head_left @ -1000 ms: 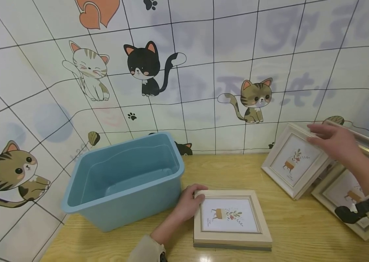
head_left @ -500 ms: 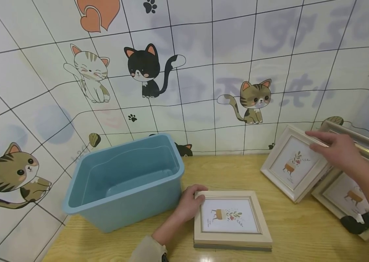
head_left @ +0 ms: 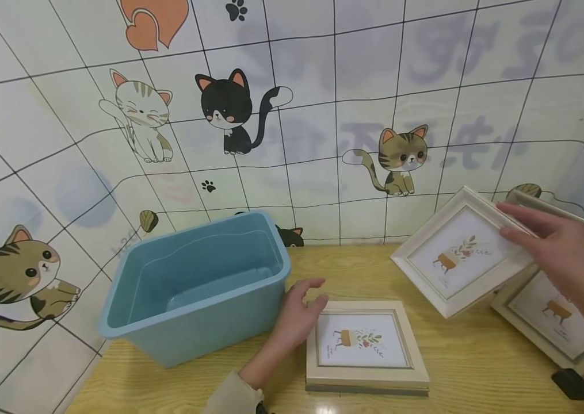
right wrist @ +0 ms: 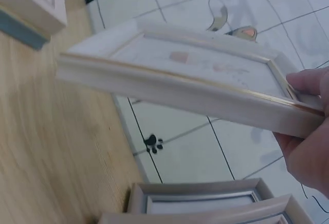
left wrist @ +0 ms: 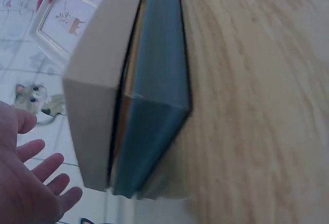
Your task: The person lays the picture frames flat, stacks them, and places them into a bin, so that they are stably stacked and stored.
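My right hand [head_left: 558,247] grips a white picture frame [head_left: 460,253] by its right corner, thumb on the front face. In the right wrist view this frame [right wrist: 190,95] is tilted and off the table. My left hand [head_left: 297,316] is beside a picture frame [head_left: 366,339] lying flat, picture up, with its fingers loosely spread. The left wrist view shows those fingers apart from the cream frame [left wrist: 97,90], which lies on top of a blue-grey one [left wrist: 159,75]. Both pictures show a plant in an orange pot on legs.
A blue plastic tub [head_left: 209,322] stands left of the flat stack, with nothing visible inside. More picture frames [head_left: 522,310] lean together at the right, partly behind my right arm. A cat-patterned covering [head_left: 312,144] rises behind the wooden table [head_left: 354,270].
My right hand has taken its picture frame up and away from the leaning ones, tilting it leftward. My left hand has come off the flat frame's edge, and its fingers have opened.
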Demonstrator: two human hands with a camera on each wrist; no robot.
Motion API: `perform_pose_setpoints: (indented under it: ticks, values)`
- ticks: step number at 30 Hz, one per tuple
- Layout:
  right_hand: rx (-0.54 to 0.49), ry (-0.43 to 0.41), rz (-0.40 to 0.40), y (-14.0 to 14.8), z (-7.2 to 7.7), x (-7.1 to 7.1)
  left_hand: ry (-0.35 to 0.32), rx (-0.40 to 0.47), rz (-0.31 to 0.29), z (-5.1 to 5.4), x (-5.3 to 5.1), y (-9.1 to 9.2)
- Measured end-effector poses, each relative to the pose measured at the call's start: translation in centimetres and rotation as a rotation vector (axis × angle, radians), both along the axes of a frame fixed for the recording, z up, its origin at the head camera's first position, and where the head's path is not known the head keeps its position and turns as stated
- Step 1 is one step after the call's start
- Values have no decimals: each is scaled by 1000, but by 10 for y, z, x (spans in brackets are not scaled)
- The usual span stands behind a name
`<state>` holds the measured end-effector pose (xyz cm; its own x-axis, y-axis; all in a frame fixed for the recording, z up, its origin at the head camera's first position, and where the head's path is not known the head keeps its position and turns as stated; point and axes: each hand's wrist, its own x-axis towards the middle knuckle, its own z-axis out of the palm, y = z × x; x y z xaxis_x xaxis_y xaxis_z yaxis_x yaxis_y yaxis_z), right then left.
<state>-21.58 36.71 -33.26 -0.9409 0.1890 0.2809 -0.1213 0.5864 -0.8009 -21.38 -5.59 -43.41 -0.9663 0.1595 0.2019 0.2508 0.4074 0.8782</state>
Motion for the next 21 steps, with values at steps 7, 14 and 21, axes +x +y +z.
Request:
perform_pose_setpoints:
  ticks: [7, 14, 21]
  values:
    - [-553, 31, 374, -19, -11, 20, 211, 7, -158, 30, 18, 3]
    - [-613, -16, 603, -48, -21, 33, 273, 245, -353, 62, 20, 9]
    - [-604, -26, 797, -81, -27, 40, 233, 343, -529, 76, 18, 21]
